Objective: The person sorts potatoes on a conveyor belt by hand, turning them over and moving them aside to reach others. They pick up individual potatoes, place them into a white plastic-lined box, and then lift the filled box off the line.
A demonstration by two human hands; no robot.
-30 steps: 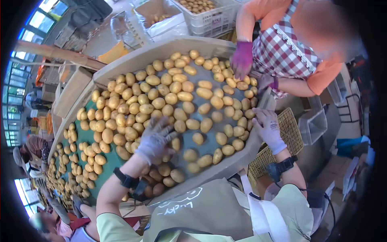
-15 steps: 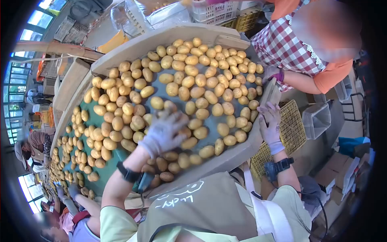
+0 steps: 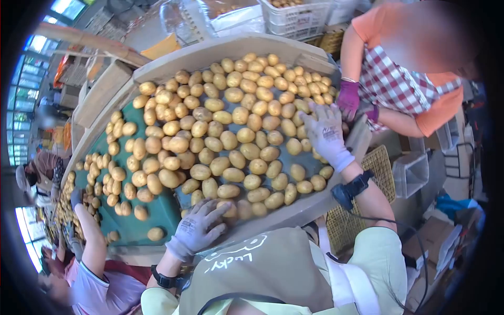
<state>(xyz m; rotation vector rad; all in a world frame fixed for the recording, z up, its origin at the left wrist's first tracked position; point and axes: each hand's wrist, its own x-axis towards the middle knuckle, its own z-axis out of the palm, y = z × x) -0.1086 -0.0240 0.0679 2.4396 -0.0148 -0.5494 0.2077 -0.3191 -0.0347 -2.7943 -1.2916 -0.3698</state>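
Many tan potatoes (image 3: 228, 139) lie loose across a wide sorting table with a raised rim (image 3: 273, 223). At its near edge my left hand (image 3: 197, 231), in a pale grey glove, rests with its fingers apart. The fingertips touch or nearly touch a potato beside the rim. My right hand (image 3: 326, 135), gloved alike, reaches over the potatoes at the right end with fingers spread. Its palm faces down, so what lies under it is hidden. Close by is a co-worker's purple-gloved hand (image 3: 348, 98).
A person in a checked apron (image 3: 394, 79) stands at the right end. Others work along the left side by the green belt (image 3: 152, 210). A yellow crate (image 3: 378, 170) and a clear bin (image 3: 411, 175) stand at right; a white crate (image 3: 296, 18) stands behind.
My left hand has drawn back from the middle of the potatoes to the near edge. My right hand has left the rim and moved forward over the potatoes. Potatoes have shifted.
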